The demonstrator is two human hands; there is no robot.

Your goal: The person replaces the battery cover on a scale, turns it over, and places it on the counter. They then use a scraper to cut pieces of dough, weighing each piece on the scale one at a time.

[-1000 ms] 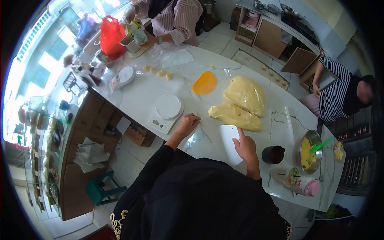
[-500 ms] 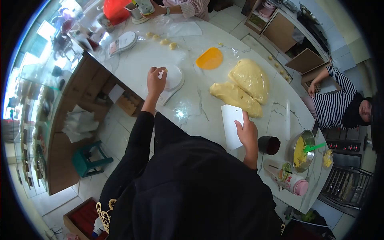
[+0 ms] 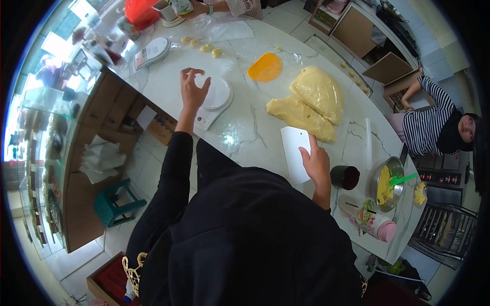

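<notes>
My left hand (image 3: 193, 91) is open at the left edge of a white kitchen scale (image 3: 217, 94), its thumb and fingers apart and curved, with nothing visible between them. My right hand (image 3: 316, 160) grips a flat white dough scraper (image 3: 296, 153), held at the near side of the dough. A large mound of yellow dough (image 3: 320, 92) lies under clear plastic film. Against it rests a longer, uncovered-looking piece of dough (image 3: 298, 118). An orange scraper (image 3: 265, 67) lies flat beyond them.
Several small dough balls (image 3: 205, 48) and a second scale (image 3: 153, 52) sit farther back. At right are a dark cup (image 3: 344, 177), a steel bowl (image 3: 398, 166) with a green spatula, and a pink-lidded bottle (image 3: 382, 227). One person stands across, another in stripes (image 3: 426, 127) at right.
My left hand has shifted left off the scale's plate and its fingers have spread from a pinch. My right hand still holds the white scraper. The view has tilted slightly.
</notes>
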